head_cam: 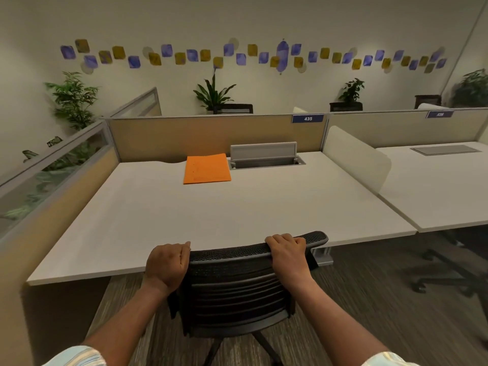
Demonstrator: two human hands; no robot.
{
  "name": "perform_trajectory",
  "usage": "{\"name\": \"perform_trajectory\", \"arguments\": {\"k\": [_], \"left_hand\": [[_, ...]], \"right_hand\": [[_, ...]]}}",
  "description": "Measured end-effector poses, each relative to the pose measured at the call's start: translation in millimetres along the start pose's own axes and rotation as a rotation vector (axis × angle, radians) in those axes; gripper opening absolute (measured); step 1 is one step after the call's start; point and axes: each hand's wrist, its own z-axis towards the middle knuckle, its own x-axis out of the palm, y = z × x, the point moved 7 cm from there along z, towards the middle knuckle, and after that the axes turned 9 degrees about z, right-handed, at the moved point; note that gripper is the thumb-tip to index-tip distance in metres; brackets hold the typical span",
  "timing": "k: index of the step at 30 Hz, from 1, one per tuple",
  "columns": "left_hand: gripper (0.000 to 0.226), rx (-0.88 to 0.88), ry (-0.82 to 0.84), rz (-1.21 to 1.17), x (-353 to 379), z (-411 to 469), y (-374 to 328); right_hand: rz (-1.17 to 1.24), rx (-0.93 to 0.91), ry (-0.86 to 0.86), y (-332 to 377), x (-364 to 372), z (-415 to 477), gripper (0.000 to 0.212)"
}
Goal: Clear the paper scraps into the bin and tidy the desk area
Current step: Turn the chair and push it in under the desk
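A black mesh office chair (235, 283) stands at the front edge of the white desk (158, 220), its backrest facing me. My left hand (167, 265) grips the left end of the backrest's top edge. My right hand (287, 253) grips the top edge nearer the right end. An orange folded cloth or folder (206, 169) lies flat at the back middle of the desk. No paper scraps and no bin are in view.
An open grey cable hatch (265, 157) sits in the desk beside the orange item. Tan partition panels (211, 133) wall the back and left. A white divider (356, 157) separates a second desk (435, 186) on the right, with another chair base (449, 276) beneath it.
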Motion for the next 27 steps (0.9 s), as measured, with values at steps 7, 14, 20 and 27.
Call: {"name": "perform_trajectory", "arguments": {"k": [7, 14, 20, 27], "left_hand": [[0.065, 0.077, 0.041, 0.012, -0.5, 10.2, -3.8], [0.066, 0.065, 0.028, -0.013, -6.4, 16.6, -2.4], [0.063, 0.146, 0.038, 0.003, -8.4, 20.0, -6.5], [0.064, 0.151, 0.027, -0.016, -7.0, 19.8, -6.2]], "right_hand": [[0.046, 0.016, 0.069, -3.4, 10.0, 14.2, 0.021], [0.036, -0.034, 0.094, -0.6, 12.9, 13.6, 0.076], [0.083, -0.019, 0.195, 0.0, 9.9, 14.4, 0.088], [0.100, -0.034, 0.194, 1.1, 5.9, 13.5, 0.099]]}}
